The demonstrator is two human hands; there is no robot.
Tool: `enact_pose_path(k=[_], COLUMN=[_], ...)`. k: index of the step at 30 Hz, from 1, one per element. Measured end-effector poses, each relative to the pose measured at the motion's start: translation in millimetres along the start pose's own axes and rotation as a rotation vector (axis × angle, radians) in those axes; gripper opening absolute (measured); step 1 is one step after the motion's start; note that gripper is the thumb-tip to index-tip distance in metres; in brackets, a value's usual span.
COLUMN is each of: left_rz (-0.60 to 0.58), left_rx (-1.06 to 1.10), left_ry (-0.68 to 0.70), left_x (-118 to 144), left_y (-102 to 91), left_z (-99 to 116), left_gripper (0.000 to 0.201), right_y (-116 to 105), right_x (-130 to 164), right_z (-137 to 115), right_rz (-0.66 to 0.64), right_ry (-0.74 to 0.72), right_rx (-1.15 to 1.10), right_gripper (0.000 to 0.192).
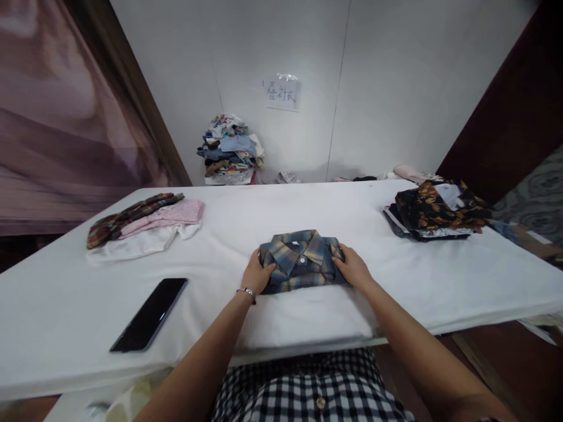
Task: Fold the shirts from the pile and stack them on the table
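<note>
A blue, grey and tan plaid shirt (303, 264) lies folded into a compact bundle on the white-covered table (308, 205), its collar uppermost and a white button showing below it. My left hand (258, 273) grips the shirt's left side, thumb on top and the other fingers hidden around the edge. On the opposite side, my right hand (353, 266) holds the right edge in the same way, its thumb over the cloth. Both hands rest at table height. A bracelet circles my left wrist.
Left on the table lie a few folded garments (153, 223) and, nearer me, a black phone (149, 315). A stack of folded shirts (440, 208) sits at the right. Behind the table rises a clothes pile (231, 149) against the wall, where a handwritten paper sign (284, 94) hangs.
</note>
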State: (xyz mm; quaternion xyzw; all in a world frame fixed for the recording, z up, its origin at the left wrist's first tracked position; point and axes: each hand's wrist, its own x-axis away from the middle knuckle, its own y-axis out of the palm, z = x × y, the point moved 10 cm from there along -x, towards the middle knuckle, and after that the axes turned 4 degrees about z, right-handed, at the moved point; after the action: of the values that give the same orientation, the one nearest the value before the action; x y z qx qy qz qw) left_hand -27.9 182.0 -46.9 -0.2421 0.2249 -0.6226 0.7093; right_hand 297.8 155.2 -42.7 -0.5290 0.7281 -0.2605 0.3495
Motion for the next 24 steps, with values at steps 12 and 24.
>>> enact_pose_path(k=[12,24], left_rz=[-0.110,-0.233], left_rx=[-0.462,-0.527], left_ry=[0.472,0.459], left_x=[6,19], left_y=[40.5,61.0], left_z=[79,53], left_gripper=[0.065,0.081], right_y=[40,95], right_x=[-13,-17], right_z=[-104,-53], right_rz=[-0.174,-0.283], right_ry=[-0.485,-0.450], right_rx=[0.149,0.272], right_gripper=[0.057,0.066])
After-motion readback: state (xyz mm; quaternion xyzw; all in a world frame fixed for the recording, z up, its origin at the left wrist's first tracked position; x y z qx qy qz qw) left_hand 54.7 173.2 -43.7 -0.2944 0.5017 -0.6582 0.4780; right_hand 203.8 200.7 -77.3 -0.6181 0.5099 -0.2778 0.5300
